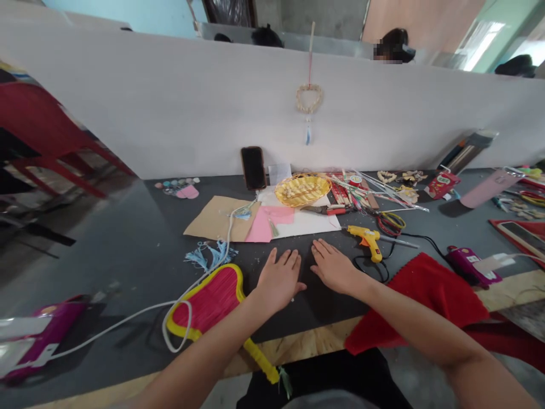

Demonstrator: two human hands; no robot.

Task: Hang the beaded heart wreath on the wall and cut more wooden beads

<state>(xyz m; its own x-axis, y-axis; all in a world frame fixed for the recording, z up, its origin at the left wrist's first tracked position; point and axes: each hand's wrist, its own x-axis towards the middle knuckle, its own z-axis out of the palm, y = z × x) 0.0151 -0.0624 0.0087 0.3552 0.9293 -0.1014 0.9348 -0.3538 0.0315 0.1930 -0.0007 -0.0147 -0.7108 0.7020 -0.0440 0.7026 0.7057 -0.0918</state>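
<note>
I'm resting my left hand [279,281] and right hand [334,267] on the table [149,261] at centre, fingers extended, slightly spread, holding nothing. The heart-shaped paddle [210,298] is lying lower left, the yellow glue gun [369,241] right of centre — both probably sitting aside for easy reach.

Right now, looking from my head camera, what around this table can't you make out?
All in the head view:
Yellow-edged paddle: where its head meets the handle is hidden behind the left forearm.
White adapters, lower left: cut off by the left edge.
People in the background: mostly hidden by the white partition.
Red carton: print too small and blurred to read.
</note>
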